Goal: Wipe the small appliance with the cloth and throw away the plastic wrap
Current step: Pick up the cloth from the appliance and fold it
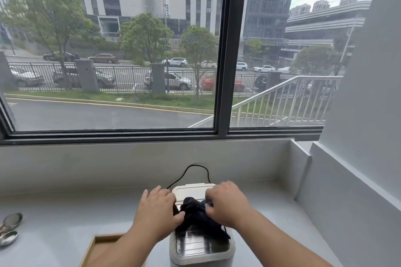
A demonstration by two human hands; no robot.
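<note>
A small white appliance [195, 191] with a glossy dark front panel stands on the grey counter [65, 212] below the window. A dark navy cloth [197, 214] lies bunched on top of it. My right hand [227, 204] presses down on the cloth's right side with its fingers curled over it. My left hand [157, 212] rests against the appliance's left side, thumb touching the cloth. A black cord [195, 167] loops from behind the appliance to the wall. No plastic wrap is visible.
A wooden tray [97, 243] sits at the front left, partly under my left forearm. Shiny metal strainers [10, 227] lie at the far left edge. A grey wall step [325, 180] bounds the counter on the right.
</note>
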